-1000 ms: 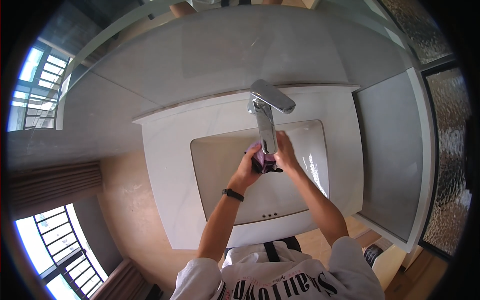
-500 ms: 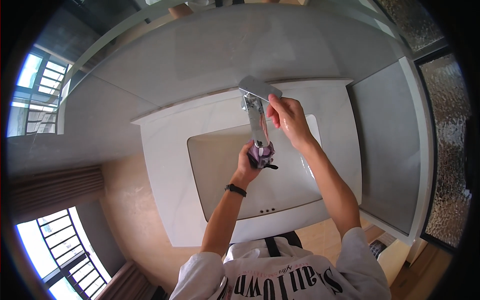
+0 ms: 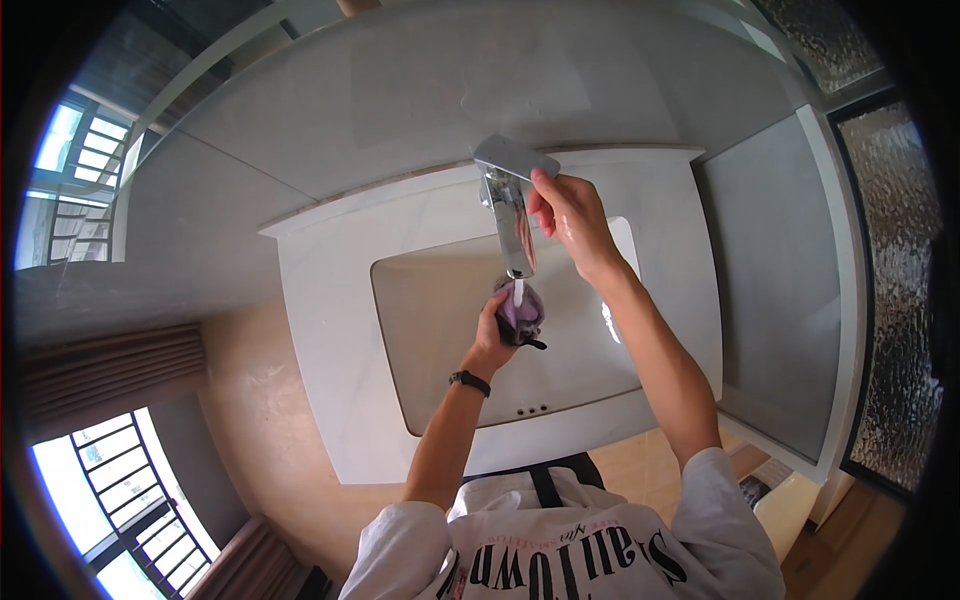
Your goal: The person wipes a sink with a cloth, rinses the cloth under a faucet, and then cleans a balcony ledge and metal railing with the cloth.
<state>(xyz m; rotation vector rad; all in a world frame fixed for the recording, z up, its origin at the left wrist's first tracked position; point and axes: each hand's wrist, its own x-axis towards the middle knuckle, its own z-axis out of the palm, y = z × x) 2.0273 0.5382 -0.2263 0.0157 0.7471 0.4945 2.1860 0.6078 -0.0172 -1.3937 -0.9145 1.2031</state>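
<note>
My left hand [image 3: 490, 338], a black band on its wrist, grips a purple, cloth-like bundle [image 3: 522, 308] with a black part hanging from its lower side. The exact kind of bundle cannot be made out. It is held over the basin of the white sink [image 3: 440, 375], just below the spout of a chrome faucet [image 3: 514, 240]. A thin whitish stream of water [image 3: 518, 292] runs from the spout onto it. At the faucet's top, the wet thumb and fingers of my right hand [image 3: 573, 218] are closed on the end of the flat lever [image 3: 510, 157].
A pale countertop [image 3: 330, 360] surrounds the basin, with a grey wall [image 3: 620, 90] behind it. Several small holes [image 3: 533, 411] line the basin's near side. A framed panel [image 3: 780, 290] and textured glass [image 3: 890, 270] stand to the right; a brown curtain [image 3: 110, 380] hangs left.
The purple bundle in my left hand sits slightly farther below the spout, and more of the water stream shows. My right hand stays on the lever. The whole view has shifted a little.
</note>
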